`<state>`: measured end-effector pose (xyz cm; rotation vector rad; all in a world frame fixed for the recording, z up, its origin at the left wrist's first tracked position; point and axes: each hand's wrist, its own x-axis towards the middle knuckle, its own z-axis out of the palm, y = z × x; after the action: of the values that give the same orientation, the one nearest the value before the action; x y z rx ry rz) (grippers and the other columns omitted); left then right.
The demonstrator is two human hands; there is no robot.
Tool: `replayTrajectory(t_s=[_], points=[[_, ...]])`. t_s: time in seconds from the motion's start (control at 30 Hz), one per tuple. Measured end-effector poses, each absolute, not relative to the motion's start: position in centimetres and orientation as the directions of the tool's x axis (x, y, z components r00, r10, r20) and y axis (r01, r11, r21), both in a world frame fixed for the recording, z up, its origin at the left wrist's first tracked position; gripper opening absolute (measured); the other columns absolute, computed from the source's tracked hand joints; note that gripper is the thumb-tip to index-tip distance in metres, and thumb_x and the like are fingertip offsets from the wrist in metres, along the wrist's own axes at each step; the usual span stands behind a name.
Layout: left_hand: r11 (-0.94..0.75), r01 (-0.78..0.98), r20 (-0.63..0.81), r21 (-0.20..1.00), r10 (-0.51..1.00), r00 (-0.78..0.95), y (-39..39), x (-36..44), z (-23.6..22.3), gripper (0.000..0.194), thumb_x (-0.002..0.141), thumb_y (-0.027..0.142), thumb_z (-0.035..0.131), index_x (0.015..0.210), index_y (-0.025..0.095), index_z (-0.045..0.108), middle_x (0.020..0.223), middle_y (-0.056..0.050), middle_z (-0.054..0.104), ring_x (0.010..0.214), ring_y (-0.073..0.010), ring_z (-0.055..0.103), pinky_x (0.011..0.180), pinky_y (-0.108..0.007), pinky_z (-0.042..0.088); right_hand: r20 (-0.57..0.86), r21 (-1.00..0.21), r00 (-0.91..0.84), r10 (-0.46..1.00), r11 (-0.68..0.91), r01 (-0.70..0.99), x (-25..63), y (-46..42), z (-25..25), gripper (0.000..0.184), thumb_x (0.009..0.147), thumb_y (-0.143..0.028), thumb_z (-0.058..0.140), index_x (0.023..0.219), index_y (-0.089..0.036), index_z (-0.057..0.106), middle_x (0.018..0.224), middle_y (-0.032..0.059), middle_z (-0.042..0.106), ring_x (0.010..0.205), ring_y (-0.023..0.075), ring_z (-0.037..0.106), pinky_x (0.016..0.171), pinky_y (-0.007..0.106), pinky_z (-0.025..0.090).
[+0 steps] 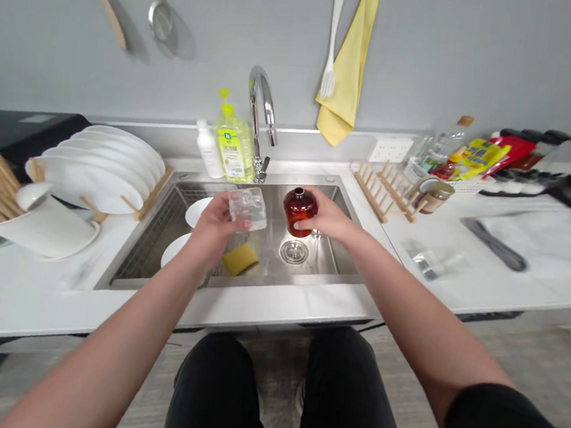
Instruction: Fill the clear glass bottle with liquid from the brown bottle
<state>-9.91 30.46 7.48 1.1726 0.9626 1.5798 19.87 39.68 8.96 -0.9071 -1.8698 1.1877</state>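
Note:
Over the metal sink (303, 275), my left hand (220, 216) grips a clear, square, box-like piece (249, 208) that looks like glass or plastic. To its right, my right hand (324, 215) is wrapped around the side of a reddish-amber bottle (299, 209) with a short, open neck. The two things are held apart. Below my left hand a yellow sponge (240, 259) lies in the sink. White dishes (197, 211) in the left part of the basin are partly hidden by my left arm.
A chrome faucet (262, 107) rises behind the sink, beside a yellow-green soap bottle (233, 144) and a white bottle (208, 151). White plates (98, 170) stand in a rack at left, near a utensil holder (49, 230). On the right are a wooden rack (387, 188) and a jar (436, 196).

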Motion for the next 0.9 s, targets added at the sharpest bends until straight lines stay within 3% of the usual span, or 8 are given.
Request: replayTrajectory(t_s=[0.17, 0.33, 0.63, 0.8, 0.9], points=[[-0.285, -0.295, 0.253, 0.912, 0.957, -0.141, 38.0, -9.4, 5.2, 0.075, 0.056, 0.014, 0.107, 0.121, 0.025, 0.072, 0.124, -0.004, 0.081, 0.11, -0.0224, 0.076, 0.106, -0.04, 0.059, 0.152, -0.956, -0.46, 0.875, 0.248, 0.156, 16.7, 44.4, 5.3, 0.084, 0.066, -0.012, 0.09, 0.144, -0.027, 0.062, 0.145, 0.0084, 0.076, 0.138, 0.0373, 0.072, 0.129, 0.059, 0.055], [-0.215, -0.297, 0.21, 0.93, 0.976, -0.052, 42.0, -10.3, 2.8, 0.066, 0.059, 0.016, 0.105, 0.116, 0.022, 0.073, 0.116, -0.005, 0.082, 0.103, -0.0224, 0.076, 0.101, -0.041, 0.059, 0.122, -0.944, -0.5, 0.857, 0.256, 0.21, 16.6, 46.6, 1.1, 0.088, 0.062, -0.017, 0.094, 0.144, -0.026, 0.062, 0.137, 0.0063, 0.079, 0.131, 0.0356, 0.075, 0.124, 0.058, 0.056], [-0.225, -0.232, 0.232, 0.947, 0.973, 0.005, 41.8, -12.0, 0.9, 0.07, 0.067, 0.019, 0.105, 0.129, 0.024, 0.074, 0.131, -0.006, 0.079, 0.113, -0.028, 0.078, 0.103, -0.045, 0.061, 0.107, -0.95, -0.537, 0.837, 0.245, 0.192, 18.4, 48.2, -0.5, 0.084, 0.062, -0.019, 0.098, 0.139, -0.026, 0.066, 0.134, 0.0052, 0.082, 0.131, 0.038, 0.076, 0.125, 0.062, 0.056], [-0.192, -0.244, 0.209, 0.95, 0.977, 0.044, 41.6, -12.0, 1.2, 0.069, 0.068, 0.017, 0.104, 0.131, 0.022, 0.075, 0.13, -0.008, 0.08, 0.114, -0.0289, 0.079, 0.097, -0.043, 0.063, 0.129, -0.938, -0.538, 0.833, 0.279, 0.206, 18.4, 48.5, -0.9, 0.084, 0.064, -0.017, 0.099, 0.141, -0.026, 0.066, 0.136, 0.0077, 0.082, 0.13, 0.0387, 0.077, 0.125, 0.063, 0.057], [-0.199, -0.24, 0.217, 0.95, 0.975, 0.05, 41.9, -12.1, 0.9, 0.078, 0.065, 0.019, 0.106, 0.136, 0.027, 0.074, 0.128, -0.006, 0.081, 0.113, -0.0291, 0.079, 0.095, -0.043, 0.064, 0.114, -0.919, -0.536, 0.836, 0.294, 0.263, 18.2, 48.6, -1.0, 0.082, 0.065, -0.019, 0.1, 0.14, -0.024, 0.068, 0.134, 0.0087, 0.083, 0.125, 0.0382, 0.079, 0.123, 0.062, 0.058]])
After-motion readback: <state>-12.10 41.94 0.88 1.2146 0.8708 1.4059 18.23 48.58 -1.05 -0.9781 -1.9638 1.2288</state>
